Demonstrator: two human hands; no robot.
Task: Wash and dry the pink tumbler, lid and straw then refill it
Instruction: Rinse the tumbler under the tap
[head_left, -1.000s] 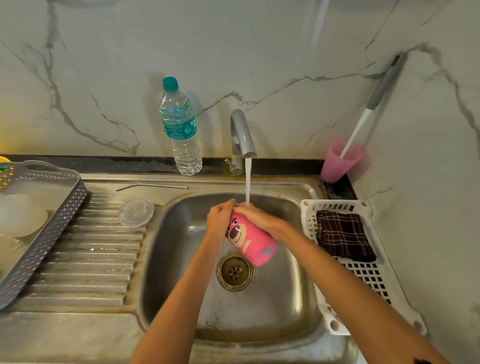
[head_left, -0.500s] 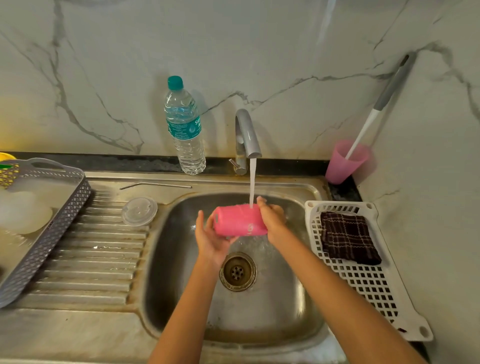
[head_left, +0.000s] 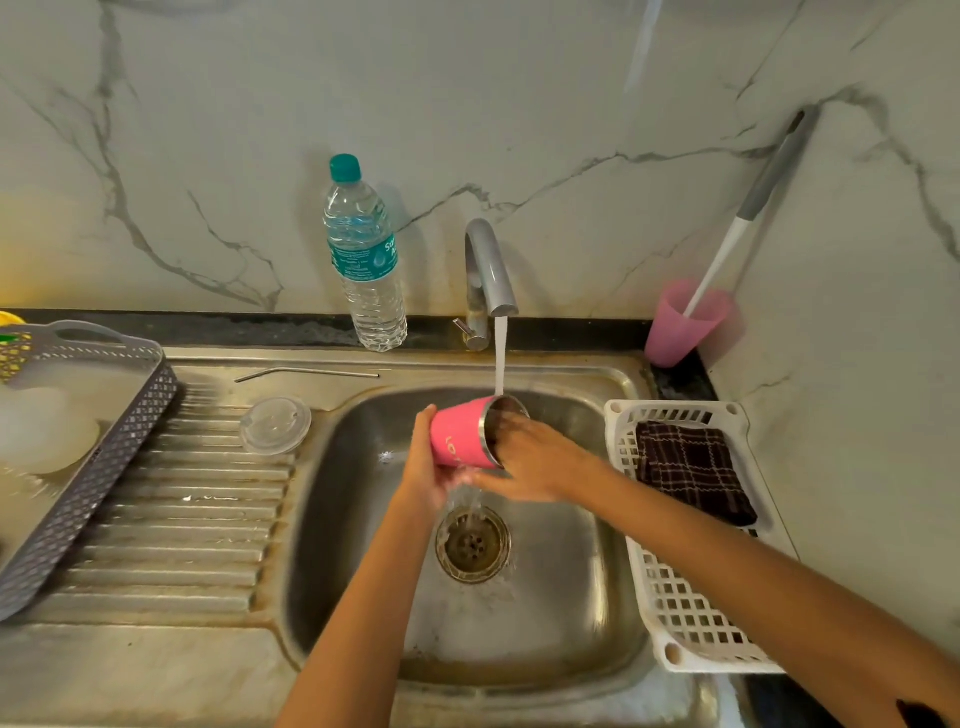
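- The tumbler (head_left: 460, 437) lies on its side over the sink (head_left: 571, 613) under the running tap (head_left: 489, 265). Half a second ago its pink wall faced the camera; now its steel mouth has swung round to face up and to the right.
- The left hand (head_left: 427, 470) still grips the tumbler's closed end, with the fingers curled round it from below.
- The right hand (head_left: 537, 462) has moved from the end cap to the mouth, and its fingers reach inside.
- The lid (head_left: 275, 426) and the straw (head_left: 306, 372) lie where they did, on the draining board left of the basin.
- The right fingers are blurred at the rim, so I cannot tell whether they clamp it or only rub it.
- The print on the tumbler is partly hidden by the left hand.
- The grey tray (head_left: 93, 467) is cut off at the left edge, and its contents are washed out.
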